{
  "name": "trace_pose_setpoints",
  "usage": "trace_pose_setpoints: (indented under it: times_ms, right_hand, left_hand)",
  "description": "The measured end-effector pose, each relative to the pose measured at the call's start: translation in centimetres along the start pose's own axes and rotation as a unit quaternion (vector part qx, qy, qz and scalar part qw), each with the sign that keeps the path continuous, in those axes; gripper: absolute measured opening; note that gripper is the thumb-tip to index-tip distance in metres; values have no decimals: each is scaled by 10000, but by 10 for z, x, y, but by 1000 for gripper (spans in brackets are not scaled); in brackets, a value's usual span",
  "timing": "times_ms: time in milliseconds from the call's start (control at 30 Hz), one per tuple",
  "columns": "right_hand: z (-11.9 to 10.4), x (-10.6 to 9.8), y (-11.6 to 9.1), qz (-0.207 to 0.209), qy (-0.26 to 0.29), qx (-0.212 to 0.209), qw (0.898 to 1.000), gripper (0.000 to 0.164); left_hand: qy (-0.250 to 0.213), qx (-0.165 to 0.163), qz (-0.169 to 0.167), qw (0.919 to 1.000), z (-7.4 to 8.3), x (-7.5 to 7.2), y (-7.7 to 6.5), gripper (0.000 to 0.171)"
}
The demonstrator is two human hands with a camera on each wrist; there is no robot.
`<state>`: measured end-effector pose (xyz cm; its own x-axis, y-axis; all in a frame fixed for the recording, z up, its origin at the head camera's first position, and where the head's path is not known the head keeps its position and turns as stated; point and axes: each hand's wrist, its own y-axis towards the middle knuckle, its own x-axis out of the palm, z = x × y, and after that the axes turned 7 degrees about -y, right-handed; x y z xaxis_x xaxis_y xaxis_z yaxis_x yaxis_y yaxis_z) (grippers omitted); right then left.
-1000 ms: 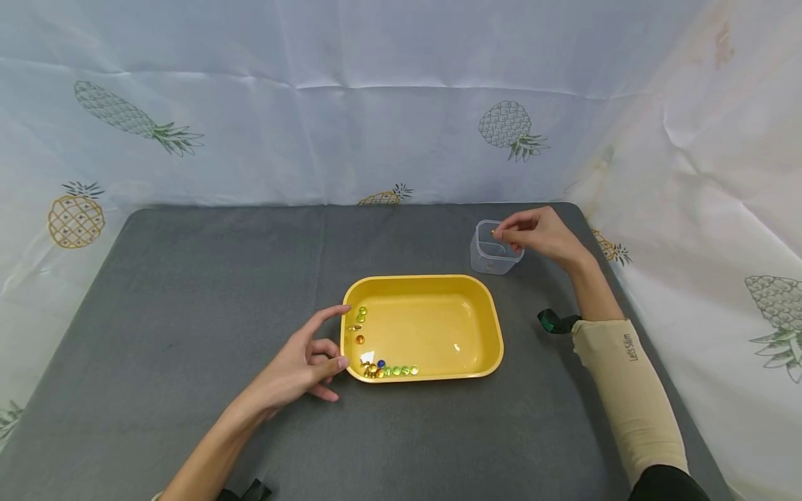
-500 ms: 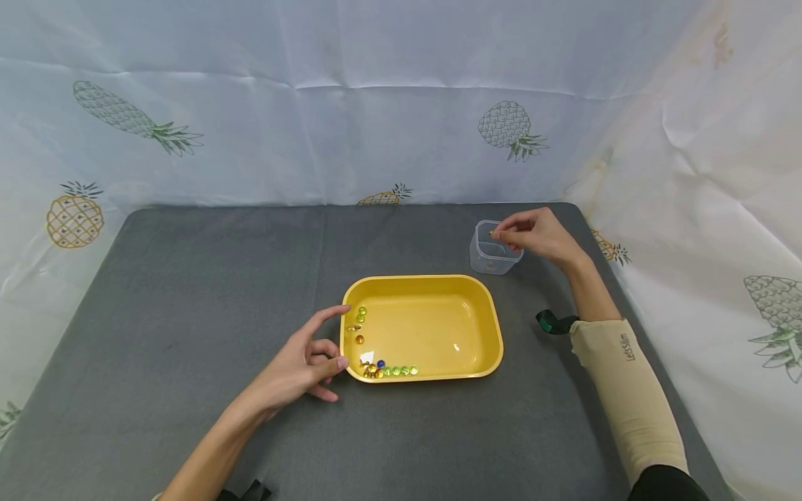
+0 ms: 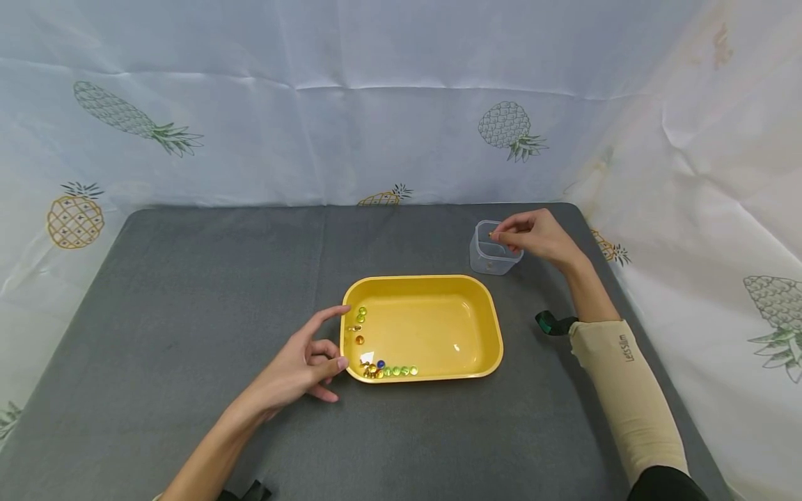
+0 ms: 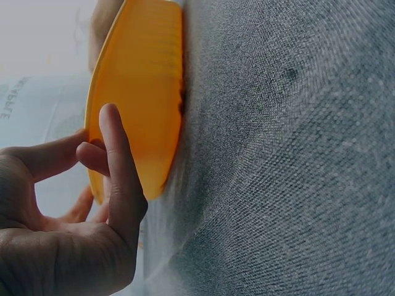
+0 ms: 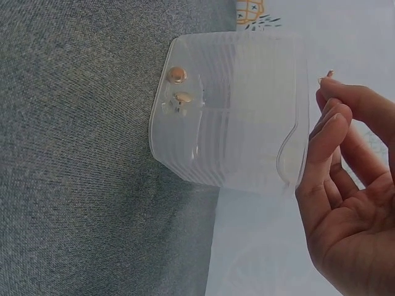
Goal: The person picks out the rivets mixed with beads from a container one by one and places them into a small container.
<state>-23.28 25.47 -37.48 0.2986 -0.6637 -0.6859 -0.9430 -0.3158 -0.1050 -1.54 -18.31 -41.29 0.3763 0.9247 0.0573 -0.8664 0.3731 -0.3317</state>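
My right hand [image 3: 532, 236] pinches a small gold piece [image 5: 327, 75] between thumb and fingertips. It hovers at the open rim of a clear plastic container [image 3: 491, 264]. At the container's bottom, in the right wrist view, lie a round copper-gold piece [image 5: 177, 74] and a flatter gold piece [image 5: 182, 97]. My left hand [image 3: 301, 365] holds the left end of a yellow tray [image 3: 426, 327], thumb and index finger on the rim, other fingers outside. Inside the tray lie green pieces [image 3: 397, 371], gold pieces [image 3: 372, 369] and a blue bead [image 3: 381, 364], mostly along the left and near edges.
A grey cloth covers the table [image 3: 207, 292]. White curtains with pineapple prints [image 3: 401, 104] hang behind it and at the right. The container stands beyond the tray's far right corner, near the table's back right corner. A dark green-black strap [image 3: 554, 323] juts from the right sleeve.
Both hands keep almost the same place. The gold piece in my right fingertips has shifted very slightly. The tray and its contents look the same.
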Motion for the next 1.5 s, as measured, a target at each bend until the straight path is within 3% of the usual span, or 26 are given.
trace_pose_setpoints:
  times_ms: [1500]
  right_hand:
    - [-1, 0, 0, -49, -86, 8, 10000, 31]
  left_hand:
    - [15, 29, -10, 10000, 1, 0, 0, 81]
